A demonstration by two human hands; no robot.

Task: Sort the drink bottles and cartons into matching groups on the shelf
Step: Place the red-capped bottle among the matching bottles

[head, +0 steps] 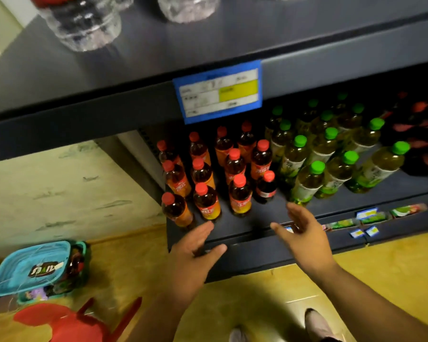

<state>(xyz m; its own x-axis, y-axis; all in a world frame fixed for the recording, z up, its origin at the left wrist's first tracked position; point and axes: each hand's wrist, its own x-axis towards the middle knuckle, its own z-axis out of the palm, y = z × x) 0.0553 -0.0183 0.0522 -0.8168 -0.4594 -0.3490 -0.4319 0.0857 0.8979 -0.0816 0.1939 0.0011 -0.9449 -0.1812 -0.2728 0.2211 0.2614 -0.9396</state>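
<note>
Cola bottle (266, 187), upright on the lower shelf (252, 219) between the red-capped tea bottles (206, 201) and the green-capped tea bottles (307, 181), stands just beyond and left of our right hand (304, 235), farther from our left hand (195, 255); the fingers (294, 213) of both are spread, holding nothing.

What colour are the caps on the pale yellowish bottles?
Green caps, shown in the head view.

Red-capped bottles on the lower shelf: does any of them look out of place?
Yes. A small cola bottle stands at the front right corner of the red-capped tea bottles, beside the green-capped tea bottles. It looks smaller and darker than its neighbours, and its label is red and white, not orange.
</note>
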